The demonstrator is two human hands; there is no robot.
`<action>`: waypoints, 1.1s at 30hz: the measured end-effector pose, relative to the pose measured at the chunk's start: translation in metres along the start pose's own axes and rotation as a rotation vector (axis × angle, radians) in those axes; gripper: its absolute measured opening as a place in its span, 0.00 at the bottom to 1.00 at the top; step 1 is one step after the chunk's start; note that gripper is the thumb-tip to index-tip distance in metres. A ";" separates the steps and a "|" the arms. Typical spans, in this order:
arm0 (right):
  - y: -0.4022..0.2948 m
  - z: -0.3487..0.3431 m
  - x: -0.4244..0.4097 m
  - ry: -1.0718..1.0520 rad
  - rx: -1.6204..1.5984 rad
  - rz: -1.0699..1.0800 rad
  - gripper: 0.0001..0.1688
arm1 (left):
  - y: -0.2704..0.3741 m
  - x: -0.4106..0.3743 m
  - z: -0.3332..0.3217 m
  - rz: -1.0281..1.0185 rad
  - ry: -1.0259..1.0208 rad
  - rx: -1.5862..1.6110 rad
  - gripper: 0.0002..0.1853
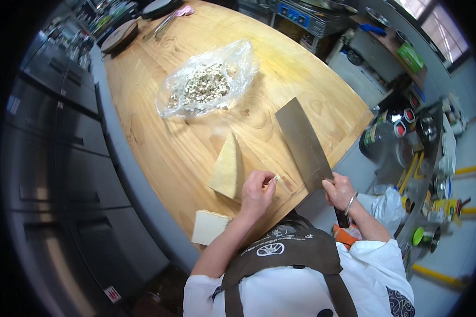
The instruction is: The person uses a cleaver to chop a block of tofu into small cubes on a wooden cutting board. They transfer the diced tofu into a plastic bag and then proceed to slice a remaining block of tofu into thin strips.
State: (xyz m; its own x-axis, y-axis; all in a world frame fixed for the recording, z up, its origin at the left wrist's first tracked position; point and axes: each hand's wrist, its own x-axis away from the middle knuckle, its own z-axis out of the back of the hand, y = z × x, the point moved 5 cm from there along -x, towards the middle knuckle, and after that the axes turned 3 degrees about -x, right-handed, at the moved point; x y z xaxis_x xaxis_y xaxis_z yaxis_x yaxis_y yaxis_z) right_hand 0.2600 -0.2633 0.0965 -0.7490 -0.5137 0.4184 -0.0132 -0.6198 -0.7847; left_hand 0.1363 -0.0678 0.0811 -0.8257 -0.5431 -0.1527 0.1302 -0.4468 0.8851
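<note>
My right hand [337, 191] grips the dark handle of a broad cleaver [303, 142]. Its blade points away from me over the near right edge of the wooden table [142, 130]. Between thumb and fingers, my left hand [258, 192] pinches a small pale piece [277, 178], too small to identify. Just left of that hand lies a tall pale-yellow wedge [227, 168], perhaps dough or tofu. Partly behind my left forearm is a white square stack of thin sheets [209, 228]. Farther back, a clear plastic bag [238, 75] lies open with many small pale cubes [206, 85] in it.
At the far left end of the table are a round board [119, 36], a dark pan [158, 8] and metal tongs [160, 27]. Steel refrigerator doors [63, 158] run along the left. To the right, a low shelf holds large bottles [380, 136] and bowls.
</note>
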 end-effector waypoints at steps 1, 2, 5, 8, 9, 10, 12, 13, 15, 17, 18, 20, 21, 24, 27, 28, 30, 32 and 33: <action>0.001 0.013 -0.007 0.021 0.088 0.092 0.13 | -0.008 -0.009 -0.018 0.046 0.010 -0.032 0.04; 0.005 0.029 -0.014 0.043 0.173 0.184 0.13 | -0.016 -0.018 -0.036 0.091 0.017 -0.063 0.04; -0.006 0.056 -0.022 0.035 0.322 0.340 0.11 | -0.032 -0.046 -0.073 0.089 0.141 -0.132 0.04; -0.012 0.075 -0.022 0.002 0.468 0.439 0.09 | -0.035 -0.061 -0.096 0.064 0.150 -0.385 0.05; -0.006 0.077 -0.023 -0.014 0.508 0.444 0.09 | -0.035 -0.063 -0.099 0.072 0.140 -0.464 0.05; -0.001 0.078 -0.023 -0.031 0.548 0.448 0.08 | -0.033 -0.061 -0.102 0.053 0.146 -0.465 0.05; 0.007 0.080 -0.022 -0.061 0.565 0.445 0.08 | -0.031 -0.062 -0.103 0.021 0.165 -0.455 0.06; 0.011 0.079 -0.021 -0.077 0.574 0.444 0.08 | -0.030 -0.061 -0.102 0.005 0.174 -0.451 0.06; 0.014 0.078 -0.019 -0.107 0.584 0.450 0.07 | -0.029 -0.061 -0.101 -0.019 0.163 -0.432 0.06; 0.014 0.075 -0.015 -0.129 0.607 0.427 0.06 | -0.026 -0.063 -0.100 -0.041 0.140 -0.455 0.05; 0.014 0.075 -0.014 -0.132 0.613 0.433 0.06 | -0.025 -0.064 -0.100 -0.077 0.134 -0.475 0.05; 0.014 0.073 -0.011 -0.138 0.622 0.445 0.07 | -0.024 -0.064 -0.101 -0.115 0.115 -0.492 0.05; 0.012 0.072 -0.010 -0.147 0.632 0.454 0.06 | -0.023 -0.065 -0.102 -0.136 0.110 -0.499 0.05; 0.006 0.068 -0.006 -0.172 0.663 0.460 0.06 | -0.024 -0.065 -0.102 -0.159 0.087 -0.513 0.05; 0.009 0.061 -0.007 -0.188 0.701 0.422 0.06 | -0.025 -0.065 -0.102 -0.171 0.071 -0.517 0.05; 0.016 0.056 -0.012 -0.187 0.718 0.411 0.05 | -0.025 -0.065 -0.102 -0.180 0.065 -0.518 0.05; 0.020 0.055 -0.015 -0.184 0.700 0.391 0.05 | -0.026 -0.066 -0.101 -0.198 0.062 -0.523 0.05; 0.017 0.058 -0.015 -0.178 0.632 0.372 0.05 | -0.024 -0.065 -0.100 -0.215 0.061 -0.480 0.05; 0.016 0.058 -0.012 -0.176 0.624 0.375 0.05 | -0.024 -0.064 -0.100 -0.223 0.057 -0.459 0.05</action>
State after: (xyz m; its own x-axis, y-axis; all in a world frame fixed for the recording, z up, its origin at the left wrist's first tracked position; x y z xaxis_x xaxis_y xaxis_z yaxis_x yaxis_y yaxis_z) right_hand 0.3069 -0.3012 0.1055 -0.5119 -0.8115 0.2818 0.6397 -0.5790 -0.5055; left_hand 0.2403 -0.0934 0.0260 -0.8313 -0.4309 -0.3512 0.1923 -0.8156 0.5457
